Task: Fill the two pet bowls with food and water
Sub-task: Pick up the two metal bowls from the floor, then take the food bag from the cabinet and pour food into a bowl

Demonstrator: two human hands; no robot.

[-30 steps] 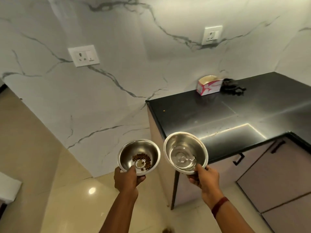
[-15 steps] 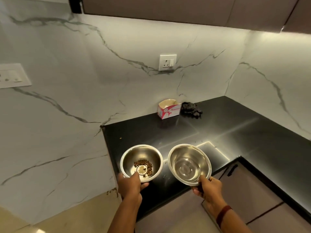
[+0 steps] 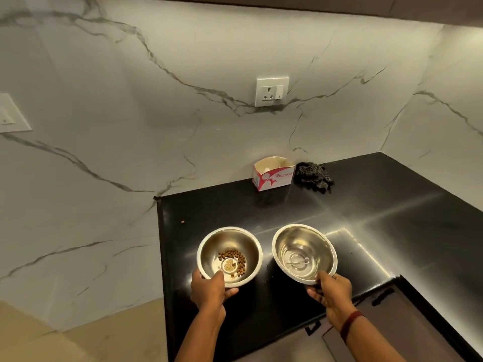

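Left hand point(image 3: 209, 290) gripped kibble bowl point(image 3: 229, 256) | right hand point(image 3: 333, 291) gripped water bowl point(image 3: 304, 253) | both over black bench point(image 3: 379, 218), marble wall point(image 3: 183, 113) behind.

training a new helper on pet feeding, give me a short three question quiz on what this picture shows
1. True or false: the left hand holds the bowl with kibble.
2. What does the bowl in the right hand contain? A) kibble B) clear water C) a cloth
3. Fill in: next to the small carton on the black counter lies a dark ____.

Key:
1. True.
2. B, the water bowl.
3. Cloth, to the carton's right against the wall.
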